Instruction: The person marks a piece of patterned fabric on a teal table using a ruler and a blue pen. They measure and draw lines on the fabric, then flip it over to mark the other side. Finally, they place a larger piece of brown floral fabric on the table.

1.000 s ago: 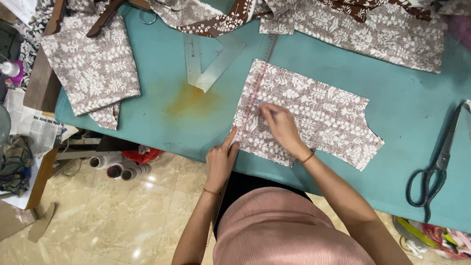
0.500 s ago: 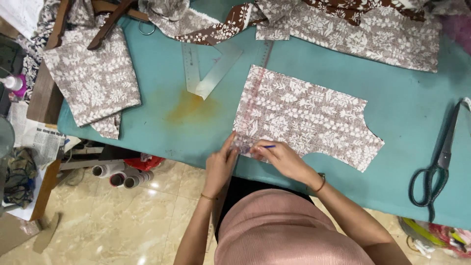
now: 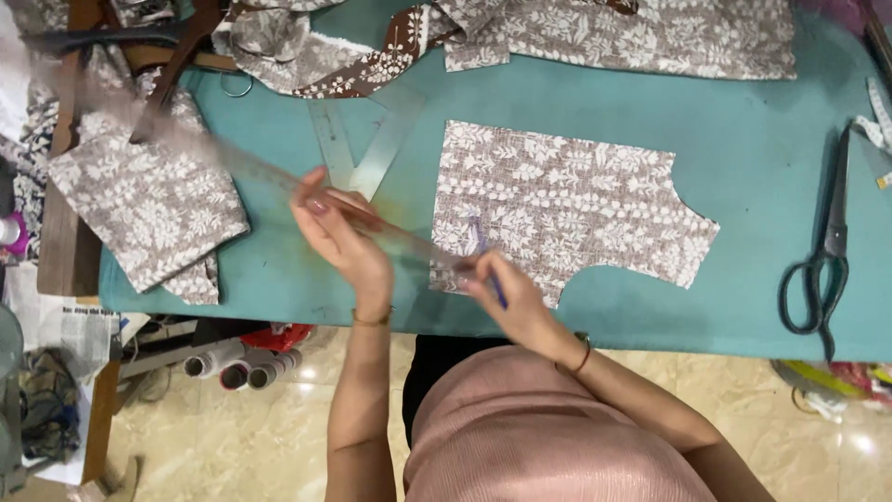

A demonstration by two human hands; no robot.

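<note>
1. My left hand [image 3: 339,232] is up over the teal tabletop [image 3: 595,102], fingers closed round a long clear ruler [image 3: 279,181]. The ruler is blurred; it runs diagonally from upper left, over the folded cloth, down to the lower left corner of the cut fabric piece [image 3: 557,209].
2. My right hand [image 3: 506,293] sits at the near edge of the tabletop, just by that same corner. Fingers are pinched shut on a thin blue pen [image 3: 492,279], tip pointing up toward the fabric. It also seems to touch the ruler's near end, but I can't tell for sure w/ the blur.
3. The cut fabric piece lies flat, mid tabletop: brown w/ white floral print, straight left edge, curved notch at the right and along the near side.
4. Left of my left hand: a folded pile of the same print [image 3: 149,204], hanging partly over the tabletop edge.
5. Behind my left hand: a metal set square [image 3: 358,149] flat on the teal, beside a yellowish stain.
6. Far edge: more print fabric [image 3: 650,37] heaped, plus a darker brown strip [image 3: 372,65].
7. Far right: black-handled scissors [image 3: 822,251], well apart from both hands, w/ a measuring tape [image 3: 873,130] beside them.
8. Below the tabletop, left: thread cones [image 3: 232,367] lying on the floor, a newspaper sheet [image 3: 56,321] next to them, white w/ dark print.
</note>
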